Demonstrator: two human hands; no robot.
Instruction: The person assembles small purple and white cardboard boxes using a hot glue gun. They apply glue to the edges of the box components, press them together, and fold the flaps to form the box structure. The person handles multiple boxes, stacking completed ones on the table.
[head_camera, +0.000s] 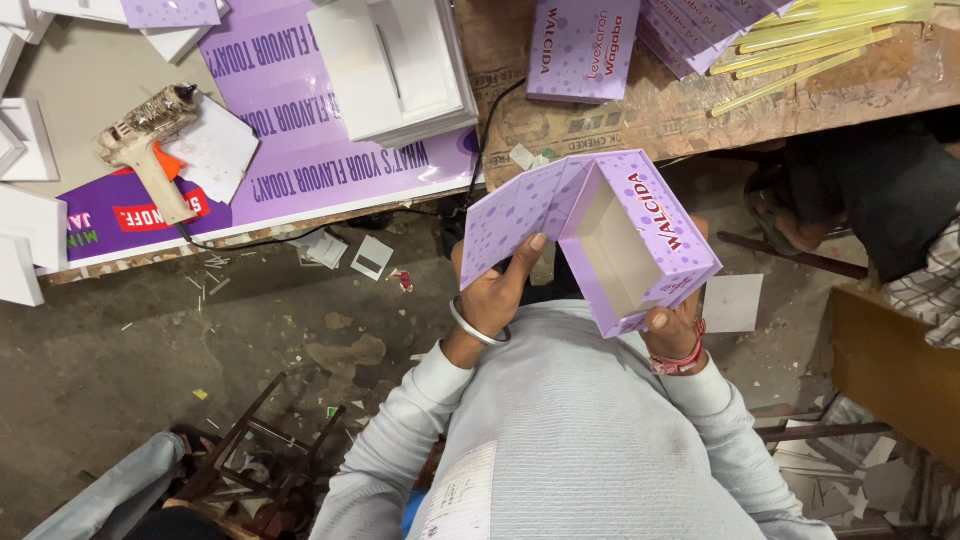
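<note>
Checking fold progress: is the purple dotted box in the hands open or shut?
Open. The purple dotted box shows its bare white inside, nothing in it, and its flap is swung out under the left hand; the right hand grips the lower corner.

Wooden table (640, 120), glue gun (145, 145), yellow sticks (820, 40)

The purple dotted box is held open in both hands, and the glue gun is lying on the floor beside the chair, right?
Not quite. The head view shows the glue gun lying on the table, on the purple printed sheet, not on the floor. The rest holds: the left hand and right hand hold the purple dotted box open.
</note>
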